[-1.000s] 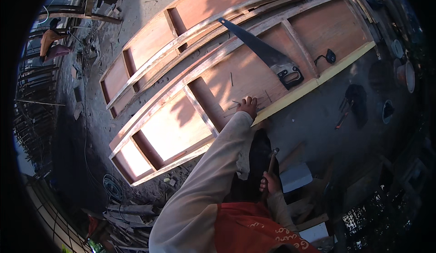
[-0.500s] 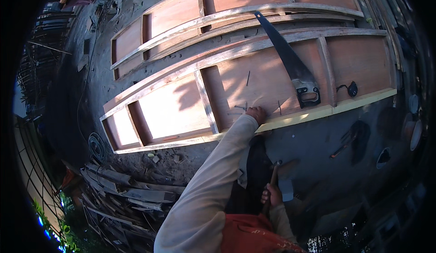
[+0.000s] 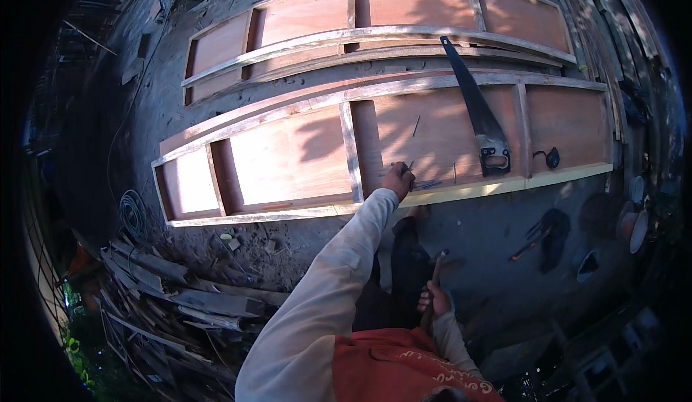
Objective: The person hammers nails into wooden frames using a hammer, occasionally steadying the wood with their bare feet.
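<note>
Person's right hand, fingers wrapped around the wooden handle of a hammer, holds it near the body with the head pointing to the far side; the left hand reaches over the near edge of a wood-framed plywood panel, fingers bent together at the nails, though whether they are clamped on one cannot be told. Loose nails lie on the plywood, some just right of the left hand and one beyond it. Farther right, a handsaw rests with its handle on the panel and its blade crossing the far rail; right of the next crosspiece lies a black tape measure. A second framed panel lies parallel on the far side. At left are coiled tubing and, nearer, piled scrap boards.
</note>
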`<act>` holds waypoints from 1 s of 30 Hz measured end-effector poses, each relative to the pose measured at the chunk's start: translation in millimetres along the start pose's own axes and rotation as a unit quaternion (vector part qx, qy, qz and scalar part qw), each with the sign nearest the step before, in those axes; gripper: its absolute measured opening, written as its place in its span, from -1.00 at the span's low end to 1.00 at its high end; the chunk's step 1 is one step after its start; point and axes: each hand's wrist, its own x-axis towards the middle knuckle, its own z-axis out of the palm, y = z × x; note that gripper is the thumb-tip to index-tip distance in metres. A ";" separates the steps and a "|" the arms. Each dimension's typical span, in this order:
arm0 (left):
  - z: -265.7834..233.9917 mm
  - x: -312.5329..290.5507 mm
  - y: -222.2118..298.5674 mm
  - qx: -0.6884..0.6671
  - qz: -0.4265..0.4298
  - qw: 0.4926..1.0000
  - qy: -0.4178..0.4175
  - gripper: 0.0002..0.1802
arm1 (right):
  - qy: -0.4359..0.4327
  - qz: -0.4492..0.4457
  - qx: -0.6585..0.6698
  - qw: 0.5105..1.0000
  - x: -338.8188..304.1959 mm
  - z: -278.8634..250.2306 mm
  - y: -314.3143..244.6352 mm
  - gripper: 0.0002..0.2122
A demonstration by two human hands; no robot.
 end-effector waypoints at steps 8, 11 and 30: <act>-80.2 -135.7 -15.9 -0.398 -0.078 0.913 -0.036 -0.94 | 0.048 -0.126 -0.179 0.975 -19.6 86.8 25.9 -0.79; -107.6 -180.5 -37.4 -0.500 -0.084 0.861 -0.030 -0.94 | 0.017 -0.207 -0.244 0.947 -39.7 153.2 39.1 -0.80; -214.7 -297.5 -91.6 -0.701 -0.064 0.704 0.099 -0.93 | -0.104 -0.372 -0.560 0.733 -26.7 319.9 153.4 -0.88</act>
